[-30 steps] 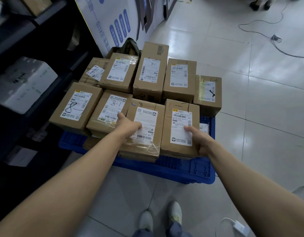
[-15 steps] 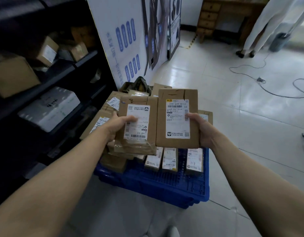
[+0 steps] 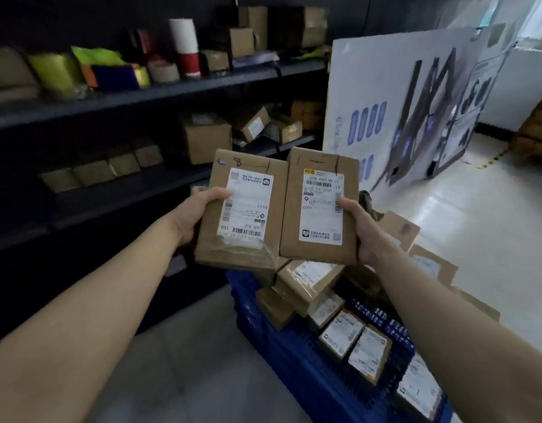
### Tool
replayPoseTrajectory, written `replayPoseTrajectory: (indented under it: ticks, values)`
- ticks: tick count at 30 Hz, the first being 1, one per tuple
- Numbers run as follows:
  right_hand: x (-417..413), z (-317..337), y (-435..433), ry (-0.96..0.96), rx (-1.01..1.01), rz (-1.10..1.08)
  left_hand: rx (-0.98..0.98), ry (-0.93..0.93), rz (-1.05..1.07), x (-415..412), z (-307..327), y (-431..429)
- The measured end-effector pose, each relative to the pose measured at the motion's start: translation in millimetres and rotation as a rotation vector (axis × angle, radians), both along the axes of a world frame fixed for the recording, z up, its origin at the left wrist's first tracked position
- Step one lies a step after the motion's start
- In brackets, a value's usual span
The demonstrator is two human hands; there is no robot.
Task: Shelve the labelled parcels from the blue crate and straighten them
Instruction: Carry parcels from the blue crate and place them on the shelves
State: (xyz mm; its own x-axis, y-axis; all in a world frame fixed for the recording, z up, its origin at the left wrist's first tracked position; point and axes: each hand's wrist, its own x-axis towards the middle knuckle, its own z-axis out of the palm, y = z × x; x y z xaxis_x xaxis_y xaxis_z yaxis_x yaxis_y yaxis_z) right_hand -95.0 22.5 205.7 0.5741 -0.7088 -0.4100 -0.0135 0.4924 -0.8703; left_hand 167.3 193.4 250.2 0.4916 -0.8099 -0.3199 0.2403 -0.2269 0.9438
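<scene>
Arms outstretched, left hand gripping left parcel, right hand gripping right parcel

Left parcel bears a handwritten 8; right parcel has 6009 on its label (other print blurred)

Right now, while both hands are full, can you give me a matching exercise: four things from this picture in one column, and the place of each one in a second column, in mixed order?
Things:
1. parcel marked 8
2. parcel with yellow-topped label
3. blue crate
4. white and red cylinder

Places:
a. on the upper shelf
b. held in the right hand
c. on the floor
d. held in the left hand

Pairs: 1-d, 2-b, 3-c, 4-a.
</scene>
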Motion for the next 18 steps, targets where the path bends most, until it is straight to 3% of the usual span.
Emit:
replayPoseTrajectory:
  ticks: [9,18]
  values:
    - [135,28,56,-0.032,-0.030,0.632,-0.060,-0.033,0.554,12,8,179]
    - [247,49,277,-0.091,-0.145,1.259,-0.100,-0.084,1.160,-54,20,431]
